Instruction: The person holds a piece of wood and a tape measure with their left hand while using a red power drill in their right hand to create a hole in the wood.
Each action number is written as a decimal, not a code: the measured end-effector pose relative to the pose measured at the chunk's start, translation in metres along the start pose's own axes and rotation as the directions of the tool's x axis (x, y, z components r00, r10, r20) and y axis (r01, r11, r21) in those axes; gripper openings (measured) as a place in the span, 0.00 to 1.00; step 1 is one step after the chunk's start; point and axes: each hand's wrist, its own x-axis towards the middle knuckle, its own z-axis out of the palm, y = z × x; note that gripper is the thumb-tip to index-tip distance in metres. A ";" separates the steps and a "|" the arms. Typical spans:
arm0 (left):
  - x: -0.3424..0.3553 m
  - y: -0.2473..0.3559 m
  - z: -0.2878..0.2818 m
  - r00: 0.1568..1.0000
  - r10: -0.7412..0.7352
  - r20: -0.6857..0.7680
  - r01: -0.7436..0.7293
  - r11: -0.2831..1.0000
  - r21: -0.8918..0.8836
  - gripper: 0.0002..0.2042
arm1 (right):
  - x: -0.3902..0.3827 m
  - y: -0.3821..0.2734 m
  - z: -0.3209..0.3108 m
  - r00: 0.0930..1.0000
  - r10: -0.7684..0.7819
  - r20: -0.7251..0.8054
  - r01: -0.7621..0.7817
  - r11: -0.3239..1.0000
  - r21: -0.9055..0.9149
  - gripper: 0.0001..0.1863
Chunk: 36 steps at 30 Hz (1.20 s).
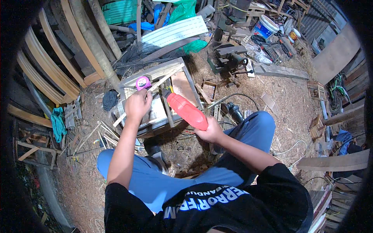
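Note:
My right hand (210,130) is wrapped round the rear of a red power tool (186,110). The tool's black and yellow front end points away to the left, over a low wooden stand (190,83). My left hand (138,105) lies with curled fingers on a thin wooden strip (168,77), which slants across the stand's top; its fingertips are partly hidden. Just beyond that hand a pink tape measure (143,82) sits on the stand. A narrow dark wooden bar (168,112) crosses the top between my hands, beside the tool's front end.
A metal bench vise (231,58) stands beyond the stand to the right, near a white bucket (265,27). Curved boards (54,66) lean at the left. A small wooden box (210,90) and scrap sticks (107,134) lie on the shavings-covered ground. A black cable (243,96) curls near my right knee.

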 end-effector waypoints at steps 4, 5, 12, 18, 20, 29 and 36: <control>-0.001 0.001 0.001 1.000 0.026 0.012 -0.027 0.999 0.036 0.15 | -0.001 0.007 -0.001 1.000 0.015 -0.002 -0.015 1.000 0.012 0.18; -0.001 0.002 0.000 1.000 0.027 0.012 -0.028 0.999 0.036 0.15 | 0.000 0.007 -0.001 1.000 0.014 0.013 -0.014 1.000 -0.003 0.18; 0.002 0.010 -0.003 0.995 0.087 -0.043 -0.086 0.996 0.035 0.15 | -0.002 0.012 -0.004 0.999 -0.021 0.028 0.022 1.000 -0.009 0.18; 0.001 0.008 -0.006 0.996 0.084 -0.037 -0.083 0.996 0.037 0.14 | -0.001 0.010 -0.002 0.999 -0.043 0.033 0.045 0.997 -0.064 0.17; 0.000 0.007 -0.006 0.996 0.083 -0.042 -0.081 0.996 0.040 0.14 | 0.001 0.005 -0.002 0.990 -0.137 0.023 0.138 0.987 -0.088 0.17; -0.001 0.003 -0.001 0.997 0.076 -0.018 -0.075 0.996 0.049 0.14 | -0.001 0.013 0.002 0.998 -0.057 0.011 0.057 0.998 -0.015 0.16; -0.003 0.000 0.004 0.997 0.073 0.030 -0.075 0.994 0.084 0.14 | -0.002 0.019 0.003 1.000 -0.007 0.013 0.007 0.999 0.040 0.16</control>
